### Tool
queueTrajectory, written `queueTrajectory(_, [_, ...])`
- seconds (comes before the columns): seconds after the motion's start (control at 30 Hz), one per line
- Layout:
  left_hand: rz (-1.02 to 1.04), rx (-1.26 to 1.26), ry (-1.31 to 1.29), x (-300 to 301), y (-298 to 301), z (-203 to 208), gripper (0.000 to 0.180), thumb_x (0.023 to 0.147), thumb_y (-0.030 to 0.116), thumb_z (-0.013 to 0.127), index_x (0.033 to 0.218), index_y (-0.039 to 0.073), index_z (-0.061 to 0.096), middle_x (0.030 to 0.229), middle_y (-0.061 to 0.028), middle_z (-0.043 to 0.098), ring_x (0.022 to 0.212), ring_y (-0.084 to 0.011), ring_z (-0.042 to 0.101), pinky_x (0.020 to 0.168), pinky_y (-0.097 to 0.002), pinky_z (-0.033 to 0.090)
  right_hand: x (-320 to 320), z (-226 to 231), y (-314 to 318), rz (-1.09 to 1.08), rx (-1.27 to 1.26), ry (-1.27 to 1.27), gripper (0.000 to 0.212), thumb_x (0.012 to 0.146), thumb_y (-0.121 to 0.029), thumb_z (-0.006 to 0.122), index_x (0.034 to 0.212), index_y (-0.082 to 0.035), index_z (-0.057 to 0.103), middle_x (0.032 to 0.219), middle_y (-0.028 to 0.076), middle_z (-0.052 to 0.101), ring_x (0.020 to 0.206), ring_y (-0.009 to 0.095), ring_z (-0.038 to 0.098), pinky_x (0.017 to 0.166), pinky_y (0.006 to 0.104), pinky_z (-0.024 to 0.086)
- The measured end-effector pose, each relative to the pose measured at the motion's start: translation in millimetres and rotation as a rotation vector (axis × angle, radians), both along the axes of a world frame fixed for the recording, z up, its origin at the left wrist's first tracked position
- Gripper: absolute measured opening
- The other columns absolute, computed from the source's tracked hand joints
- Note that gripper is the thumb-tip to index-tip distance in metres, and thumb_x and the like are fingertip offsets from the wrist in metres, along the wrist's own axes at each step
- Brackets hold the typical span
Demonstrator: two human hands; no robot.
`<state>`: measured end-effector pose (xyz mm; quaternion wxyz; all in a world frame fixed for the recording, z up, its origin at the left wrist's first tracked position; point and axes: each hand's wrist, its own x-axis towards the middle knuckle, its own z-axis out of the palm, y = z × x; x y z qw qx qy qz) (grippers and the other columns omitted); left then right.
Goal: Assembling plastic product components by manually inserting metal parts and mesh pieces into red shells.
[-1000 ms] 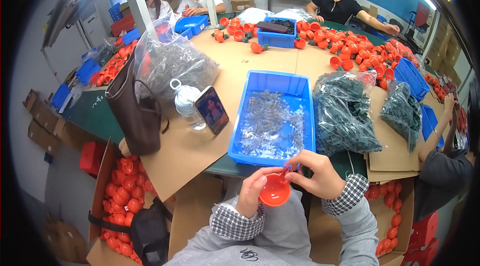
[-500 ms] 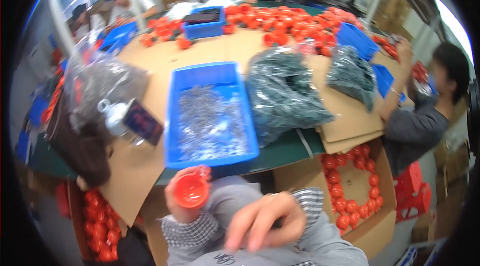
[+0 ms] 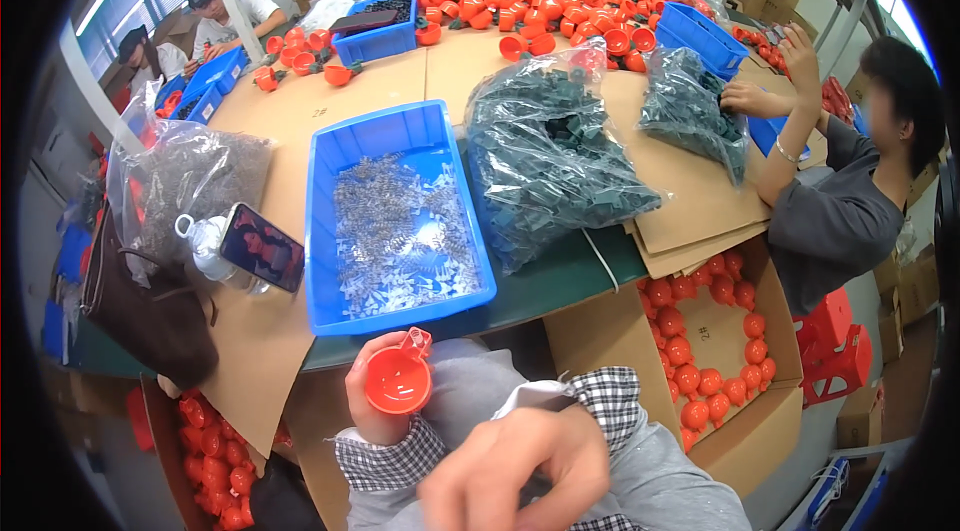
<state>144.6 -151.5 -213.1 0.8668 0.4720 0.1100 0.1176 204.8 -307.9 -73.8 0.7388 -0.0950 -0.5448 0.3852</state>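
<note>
My left hand [image 3: 372, 403] is closed around a small orange-red plastic cup-shaped part [image 3: 398, 380], its hollow side facing up and a little lug on its rim. Over my lap, my right hand [image 3: 520, 466] is bent and smeared by motion, so whether its fingers hold anything does not show. Just beyond the cup part stands a blue bin [image 3: 318, 221] with many small screws [image 3: 375, 206] and small clear or whitish pieces [image 3: 415, 271] in it. To its right lies a clear bag of dark green plastic pieces [image 3: 555, 166].
Left of the bin are a phone [image 3: 262, 246] leaning on a clear bottle [image 3: 208, 249], a bag of small grey parts [image 3: 200, 176] and a brown bag [image 3: 150, 311]. Orange-red cups [image 3: 540, 11] heap at the back. A box of red parts [image 3: 770, 431] stands low right, near a co-worker [image 3: 835, 201].
My view has shifted slightly. My right hand has moved down toward my lap, its fingers more bent. The cup part stays in my left hand. The right co-worker's one hand now reaches to a bag.
</note>
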Motion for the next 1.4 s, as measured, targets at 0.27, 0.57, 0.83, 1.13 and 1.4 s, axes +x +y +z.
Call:
queueTrajectory(0.27, [-0.029, 0.005, -0.011, -3.4, 1.6, -4.4, 0.057, 0.086, 0.044, 0.032, 0.109, -0.006, 0.049, 0.1, -0.0216, 0.059, 0.086, -0.0263, 0.059, 0.074, -0.035, 0.051, -7.0, -45.5, 3.1, 0.068, -0.147, 0.056, 0.011, 0.085, 0.001, 0.048, 0.09, 0.003, 0.058, 0.084, 0.013, 0.059, 0.077, 0.02, 0.057, 0.069, 0.0308, 0.046])
queueTrajectory(0.57, [0.106, -0.11, -0.05, 2.0, -0.9, -19.3, 0.055, 0.086, 0.037, 0.033, 0.106, -0.01, 0.051, 0.098, -0.0254, 0.059, 0.081, -0.0311, 0.062, 0.068, -0.037, 0.054, -47.3, -154.9, -14.7, -1.62, -1.021, -0.766, 0.026, 0.069, -0.007, 0.052, 0.094, 0.002, 0.049, 0.089, 0.017, 0.054, 0.078, 0.032, 0.053, 0.063, 0.0393, 0.045])
queueTrajectory(0.83, [-0.063, -0.021, -0.067, -1.7, -2.4, -21.0, 0.055, 0.087, 0.035, 0.031, 0.109, -0.012, 0.049, 0.099, -0.0257, 0.059, 0.082, -0.0303, 0.063, 0.07, -0.0365, 0.054, -67.7, -168.9, -33.3, -1.433, -1.023, -0.624, 0.027, 0.065, 0.009, 0.052, 0.089, 0.002, 0.043, 0.099, 0.021, 0.041, 0.092, 0.034, 0.045, 0.081, 0.0387, 0.039])
queueTrajectory(1.13, [-0.193, 0.093, -0.138, -6.3, -4.9, -8.3, 0.061, 0.084, 0.038, 0.038, 0.115, -0.013, 0.046, 0.105, -0.0244, 0.059, 0.09, -0.026, 0.062, 0.08, -0.0311, 0.049, -54.1, -160.1, -33.7, -1.366, -1.044, -0.673, 0.026, 0.074, 0.008, 0.057, 0.098, 0.0, 0.052, 0.106, 0.018, 0.042, 0.109, 0.032, 0.048, 0.089, 0.0377, 0.042])
queueTrajectory(1.4, [-0.211, 0.074, -0.068, -7.2, -4.7, -8.1, 0.061, 0.082, 0.038, 0.037, 0.111, -0.013, 0.05, 0.099, -0.0236, 0.061, 0.088, -0.0243, 0.062, 0.081, -0.0297, 0.048, -35.3, -156.7, -30.3, -1.184, -0.864, -0.075, 0.032, 0.077, 0.006, 0.057, 0.107, 0.004, 0.044, 0.112, 0.017, 0.045, 0.108, 0.025, 0.049, 0.089, 0.032, 0.041])
